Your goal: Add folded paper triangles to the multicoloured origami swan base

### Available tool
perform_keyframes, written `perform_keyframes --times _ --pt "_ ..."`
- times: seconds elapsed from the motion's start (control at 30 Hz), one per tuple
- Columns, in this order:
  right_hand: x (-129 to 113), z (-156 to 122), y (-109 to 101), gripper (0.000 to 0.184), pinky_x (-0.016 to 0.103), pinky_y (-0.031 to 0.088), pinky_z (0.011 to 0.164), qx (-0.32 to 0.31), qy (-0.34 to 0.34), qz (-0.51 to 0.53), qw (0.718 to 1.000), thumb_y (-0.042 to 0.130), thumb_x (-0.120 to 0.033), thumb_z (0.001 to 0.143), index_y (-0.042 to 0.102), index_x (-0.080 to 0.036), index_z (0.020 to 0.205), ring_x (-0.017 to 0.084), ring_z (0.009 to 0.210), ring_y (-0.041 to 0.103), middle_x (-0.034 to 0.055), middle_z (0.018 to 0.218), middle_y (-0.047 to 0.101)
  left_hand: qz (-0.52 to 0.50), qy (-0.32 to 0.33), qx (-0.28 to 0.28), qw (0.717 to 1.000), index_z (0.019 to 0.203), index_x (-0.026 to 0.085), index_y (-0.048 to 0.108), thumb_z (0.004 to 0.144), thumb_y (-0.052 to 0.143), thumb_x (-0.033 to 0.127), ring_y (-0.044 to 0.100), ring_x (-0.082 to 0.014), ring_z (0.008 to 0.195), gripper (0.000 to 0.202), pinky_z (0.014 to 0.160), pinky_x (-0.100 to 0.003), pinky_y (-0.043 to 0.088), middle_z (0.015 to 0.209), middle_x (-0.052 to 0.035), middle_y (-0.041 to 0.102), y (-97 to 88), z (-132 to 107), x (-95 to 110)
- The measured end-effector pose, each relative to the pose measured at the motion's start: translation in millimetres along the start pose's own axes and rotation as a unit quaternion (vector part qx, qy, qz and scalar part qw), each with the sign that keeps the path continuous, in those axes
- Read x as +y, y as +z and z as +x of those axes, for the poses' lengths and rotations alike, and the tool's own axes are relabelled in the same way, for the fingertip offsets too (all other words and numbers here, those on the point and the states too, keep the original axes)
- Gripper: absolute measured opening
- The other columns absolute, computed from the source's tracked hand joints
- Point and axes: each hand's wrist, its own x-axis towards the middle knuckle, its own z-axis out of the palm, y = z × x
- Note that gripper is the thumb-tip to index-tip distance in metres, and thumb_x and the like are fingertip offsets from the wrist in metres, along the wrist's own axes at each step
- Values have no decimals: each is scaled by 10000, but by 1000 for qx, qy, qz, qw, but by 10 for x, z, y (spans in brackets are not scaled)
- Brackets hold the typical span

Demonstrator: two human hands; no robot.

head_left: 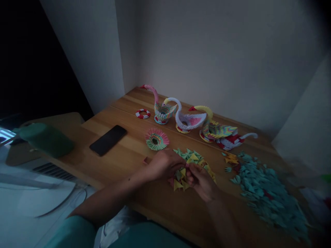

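A pink piece (187, 165) is clamped in the fingers of the right hand (201, 181) above a yellow-and-green pile (178, 185); the left hand (164, 164) meets it, finger grip unclear. Beyond, a paper bowl (163, 137) and swans (192, 121) stand on the desk (131, 146), a phone (108, 140) to their left.

Inscriptions: none legible. Phone (108, 140), black, on counter (129, 160): no brand, numeral or character readable. Folded-paper swans (190, 122): no lettering readable. Loose paper pieces (178, 185): no label or sign readable. Green object (46, 139), left: blurred, nothing readable.
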Motion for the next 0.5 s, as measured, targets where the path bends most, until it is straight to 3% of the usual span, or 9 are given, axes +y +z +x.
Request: perform_keyframes --times 0.07,0.13,0.2,0.23,0.3,0.4,0.43,0.5 --pt "-5 -2 4 415 198 394 429 9 -21 -41 999 850 -530 583 687 -172 716 73 452 477 -15 575 592 -13 -27 -5 1000 906 169 710 930 540 288 636 -160 771 209 725 -257 423 810 -48 715 10 -2 9" --pt "-16 -10 -5 428 255 480 499 42 -83 -124 988 806 -567 625 712 -181 785 131 538 571 33 682 670 -72 -96 -7 993 890 170 709 895 572 280 620 -143 731 175 683 -235 418 776 -27 703 36 -7 10" --pt "-36 -34 -25 411 323 545 630 93 -181 -232 951 732 -555 726 723 -202 937 199 705 657 81 885 729 -169 -192 -2 967 881 161 697 874 582 302 588 -116 659 182 611 -206 403 732 -5 680 72 -9 0" --pt "-49 -51 -36 384 351 554 700 117 -240 -291 919 695 -521 779 713 -217 1012 218 786 674 92 981 731 -221 -234 3 947 866 149 685 865 582 307 567 -104 623 188 577 -195 391 712 2 667 90 -7 -9" --pt "-73 -94 -44 286 382 540 805 152 -365 -405 824 647 -418 848 700 -240 1066 233 888 676 90 1051 722 -298 -289 17 910 807 126 653 839 588 285 532 -87 583 175 542 -180 373 681 8 641 124 -2 -31" --pt "-90 -145 -6 147 353 523 812 164 -508 -520 666 632 -277 873 711 -244 992 215 860 673 67 925 728 -331 -305 48 892 747 115 628 792 614 245 500 -78 574 137 537 -173 360 644 17 599 163 4 -55" --pt "-86 -151 18 148 338 521 798 158 -529 -542 634 626 -248 877 707 -240 1000 208 841 673 61 890 726 -327 -304 55 893 750 117 634 787 622 254 491 -77 571 142 535 -174 355 637 20 590 174 3 -55" --pt "-66 -144 65 208 318 519 769 147 -533 -574 604 605 -218 890 680 -224 1085 196 805 676 59 878 726 -310 -299 60 901 763 123 647 791 628 285 483 -80 563 165 530 -179 348 627 23 583 194 -3 -37"
